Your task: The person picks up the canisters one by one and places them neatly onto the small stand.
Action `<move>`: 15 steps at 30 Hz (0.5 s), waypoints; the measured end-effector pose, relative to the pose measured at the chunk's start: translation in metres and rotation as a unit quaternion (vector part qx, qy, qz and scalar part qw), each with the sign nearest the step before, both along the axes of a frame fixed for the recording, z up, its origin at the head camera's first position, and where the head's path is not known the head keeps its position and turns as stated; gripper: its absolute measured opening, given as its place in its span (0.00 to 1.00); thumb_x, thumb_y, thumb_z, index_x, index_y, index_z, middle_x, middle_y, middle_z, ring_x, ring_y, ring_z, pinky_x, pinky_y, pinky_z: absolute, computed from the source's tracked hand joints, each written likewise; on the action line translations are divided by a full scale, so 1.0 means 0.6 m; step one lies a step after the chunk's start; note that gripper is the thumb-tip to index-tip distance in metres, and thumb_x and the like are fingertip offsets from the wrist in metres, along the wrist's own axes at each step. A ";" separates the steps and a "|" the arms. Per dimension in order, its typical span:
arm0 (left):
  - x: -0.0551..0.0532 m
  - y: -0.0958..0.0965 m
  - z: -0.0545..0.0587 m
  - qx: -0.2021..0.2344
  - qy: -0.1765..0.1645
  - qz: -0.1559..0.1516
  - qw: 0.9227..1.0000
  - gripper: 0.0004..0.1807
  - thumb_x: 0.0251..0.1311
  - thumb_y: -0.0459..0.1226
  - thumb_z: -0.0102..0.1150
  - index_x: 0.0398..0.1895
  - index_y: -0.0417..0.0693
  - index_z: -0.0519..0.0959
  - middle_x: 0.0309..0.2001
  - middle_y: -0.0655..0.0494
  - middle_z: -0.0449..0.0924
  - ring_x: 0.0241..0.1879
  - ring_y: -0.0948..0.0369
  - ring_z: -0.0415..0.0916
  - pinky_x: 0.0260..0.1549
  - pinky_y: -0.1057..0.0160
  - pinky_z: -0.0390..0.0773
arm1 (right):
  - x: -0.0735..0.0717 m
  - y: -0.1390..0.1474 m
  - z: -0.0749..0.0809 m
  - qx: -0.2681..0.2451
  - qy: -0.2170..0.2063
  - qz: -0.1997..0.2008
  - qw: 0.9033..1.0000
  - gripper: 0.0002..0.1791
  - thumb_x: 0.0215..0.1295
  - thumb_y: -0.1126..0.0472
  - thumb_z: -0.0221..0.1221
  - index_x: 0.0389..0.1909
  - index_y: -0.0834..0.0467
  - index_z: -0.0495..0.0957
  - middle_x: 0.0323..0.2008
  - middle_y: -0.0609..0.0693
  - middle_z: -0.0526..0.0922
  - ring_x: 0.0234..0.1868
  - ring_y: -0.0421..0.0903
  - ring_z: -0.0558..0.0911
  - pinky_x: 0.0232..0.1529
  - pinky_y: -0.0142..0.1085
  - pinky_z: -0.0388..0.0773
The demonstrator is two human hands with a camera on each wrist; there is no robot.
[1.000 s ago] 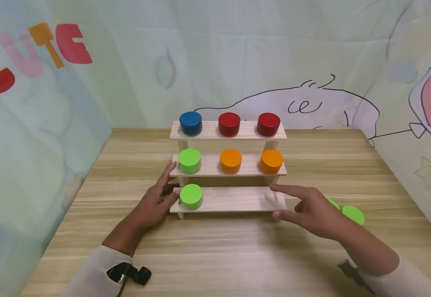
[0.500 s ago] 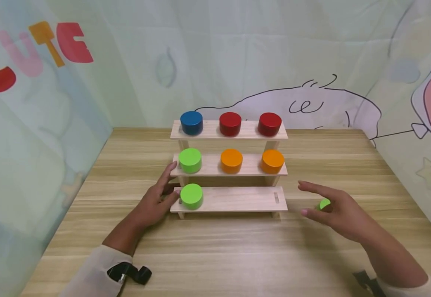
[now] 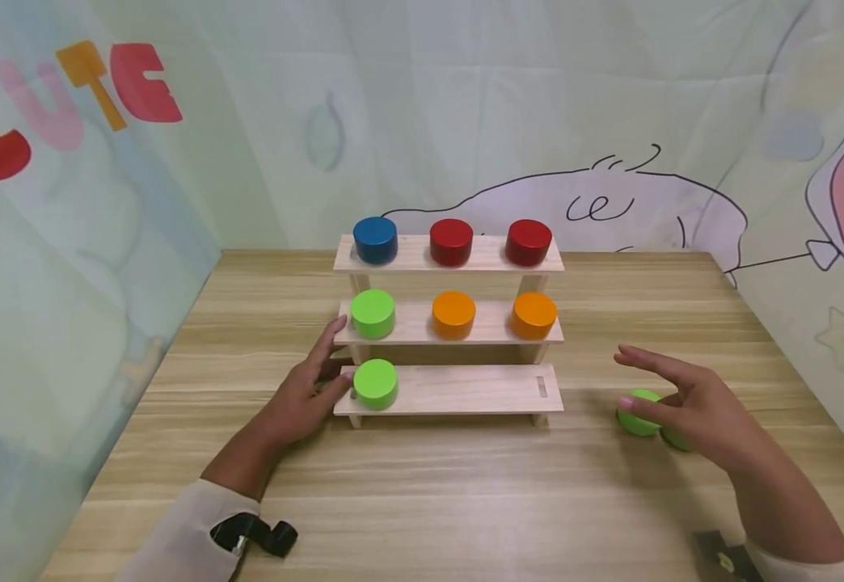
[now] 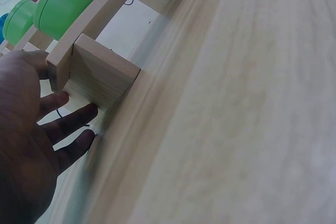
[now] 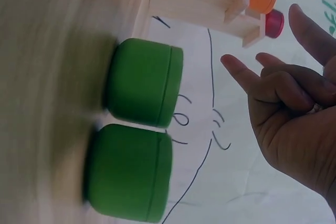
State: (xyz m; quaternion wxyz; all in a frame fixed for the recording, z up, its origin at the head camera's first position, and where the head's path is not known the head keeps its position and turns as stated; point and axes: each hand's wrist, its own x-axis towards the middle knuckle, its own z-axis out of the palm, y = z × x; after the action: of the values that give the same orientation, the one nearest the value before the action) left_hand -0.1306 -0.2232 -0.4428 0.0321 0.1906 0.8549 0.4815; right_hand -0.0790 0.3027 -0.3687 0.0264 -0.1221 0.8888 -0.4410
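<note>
A three-tier wooden rack [image 3: 466, 390] stands on the table. My left hand [image 3: 297, 402] rests against its left end, fingers extended, by a green cylinder [image 3: 375, 383] on the bottom tier. The left wrist view shows straight fingers [image 4: 71, 124] beside the rack's leg. My right hand [image 3: 706, 412] hovers right of the rack, holding nothing, thumb and index finger apart. Just below it two more green cylinders, one nearer the rack [image 3: 639, 414] and one partly hidden by the hand [image 3: 677, 439], stand on the table. In the right wrist view both green cylinders [image 5: 147, 82] show a seam near the top.
On the middle tier are a green cylinder [image 3: 373, 314] and two orange cylinders [image 3: 454, 315]. The top tier bears a blue cylinder [image 3: 375, 240] and two red ones [image 3: 451, 242]. A printed cloth [image 3: 422, 121] hangs behind the wood-grain table [image 3: 422, 501].
My right hand has moved right, from the rack's bottom-right end to above the two loose green cylinders. The left hand has stayed at the rack's left end.
</note>
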 end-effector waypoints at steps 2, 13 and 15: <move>0.000 0.000 0.001 0.002 0.000 0.000 1.000 0.47 0.83 0.36 0.54 0.91 0.73 0.39 0.83 0.34 0.64 0.72 0.35 0.78 0.69 0.30 0.76 | -0.002 0.006 -0.003 -0.004 -0.009 -0.004 1.000 0.38 0.69 0.64 0.74 0.79 0.52 0.75 0.63 0.16 0.79 0.17 0.36 0.72 0.23 0.36 0.70; -0.002 0.000 -0.002 0.003 -0.002 -0.002 1.000 0.48 0.83 0.36 0.54 0.91 0.74 0.39 0.83 0.35 0.64 0.72 0.35 0.78 0.69 0.30 0.76 | -0.011 0.055 -0.022 0.047 0.016 0.012 0.999 0.34 0.65 0.64 0.77 0.72 0.53 0.82 0.65 0.12 0.74 0.53 0.20 0.83 0.38 0.28 0.84; -0.002 -0.001 -0.003 0.001 -0.002 0.000 1.000 0.48 0.83 0.36 0.54 0.91 0.74 0.39 0.83 0.35 0.64 0.72 0.35 0.78 0.69 0.30 0.76 | -0.011 0.061 -0.026 0.047 0.028 0.024 0.998 0.32 0.63 0.65 0.77 0.70 0.57 0.83 0.66 0.13 0.75 0.61 0.13 0.74 0.39 0.27 0.84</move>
State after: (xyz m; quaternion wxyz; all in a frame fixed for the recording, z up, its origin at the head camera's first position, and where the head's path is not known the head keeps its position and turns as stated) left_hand -0.1320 -0.2235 -0.4446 0.0335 0.1900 0.8543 0.4826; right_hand -0.0858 0.3392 -0.3843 0.0176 -0.1541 0.9059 -0.3941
